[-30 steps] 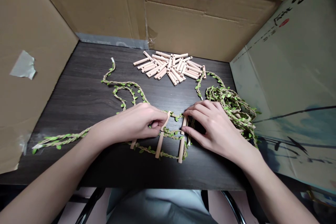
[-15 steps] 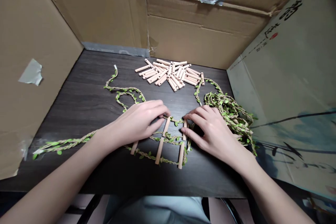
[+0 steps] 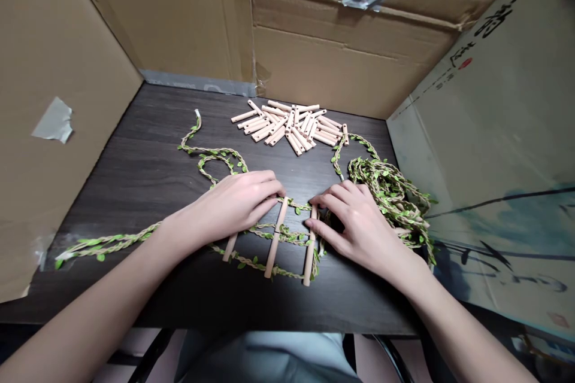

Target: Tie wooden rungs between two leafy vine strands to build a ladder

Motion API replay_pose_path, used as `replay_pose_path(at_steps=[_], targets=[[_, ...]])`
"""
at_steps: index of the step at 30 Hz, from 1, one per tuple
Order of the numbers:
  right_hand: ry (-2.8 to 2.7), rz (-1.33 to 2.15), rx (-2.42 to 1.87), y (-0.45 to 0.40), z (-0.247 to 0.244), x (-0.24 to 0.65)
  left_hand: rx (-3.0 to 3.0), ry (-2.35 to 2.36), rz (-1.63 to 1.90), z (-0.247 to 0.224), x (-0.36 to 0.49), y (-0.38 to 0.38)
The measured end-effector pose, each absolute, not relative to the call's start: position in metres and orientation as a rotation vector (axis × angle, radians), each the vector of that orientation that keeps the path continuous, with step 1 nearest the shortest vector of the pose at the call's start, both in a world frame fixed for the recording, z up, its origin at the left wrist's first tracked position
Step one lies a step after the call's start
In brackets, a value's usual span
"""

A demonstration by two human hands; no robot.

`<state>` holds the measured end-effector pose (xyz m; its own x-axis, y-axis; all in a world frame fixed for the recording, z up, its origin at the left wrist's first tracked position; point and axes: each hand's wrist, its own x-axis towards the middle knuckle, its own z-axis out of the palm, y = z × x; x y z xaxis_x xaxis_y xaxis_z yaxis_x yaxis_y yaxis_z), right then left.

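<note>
Wooden rods threaded on leafy rope form a small ladder-like net on the table. My left hand (image 3: 249, 200) is closed at its top edge, fingertips pinching the leafy rope (image 3: 300, 208) just left of the middle wooden rod (image 3: 271, 257). My right hand (image 3: 353, 215) grips the upper end of the right-hand wooden rod (image 3: 309, 263) between thumb and fingers. Each of these two columns looks like two rods set end to end. A further wooden rod (image 3: 230, 247) lies partly under my left hand, which hides the net's upper left.
Several loose rods with holes (image 3: 287, 122) lie piled at the back. A heap of leafy rope (image 3: 390, 191) sits right of my right hand. Rope ends taped white (image 3: 67, 255) stretch left. Cardboard walls (image 3: 188, 30) enclose the dark table (image 3: 148, 131).
The upper middle and right rods have come down into line with the lower ones, closing the gaps. My left fingers have shifted slightly left, off the middle rod's top.
</note>
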<state>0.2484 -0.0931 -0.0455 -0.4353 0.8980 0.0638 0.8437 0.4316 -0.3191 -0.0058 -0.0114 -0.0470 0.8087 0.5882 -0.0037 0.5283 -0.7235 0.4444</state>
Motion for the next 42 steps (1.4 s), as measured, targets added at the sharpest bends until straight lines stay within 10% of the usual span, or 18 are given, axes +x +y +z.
replay_pose_path(at_steps=[42], targets=[[-2.637, 0.643, -1.458, -0.129, -0.031, 0.241, 2.455, 0.696, 0.038, -0.023, -0.003, -0.028]])
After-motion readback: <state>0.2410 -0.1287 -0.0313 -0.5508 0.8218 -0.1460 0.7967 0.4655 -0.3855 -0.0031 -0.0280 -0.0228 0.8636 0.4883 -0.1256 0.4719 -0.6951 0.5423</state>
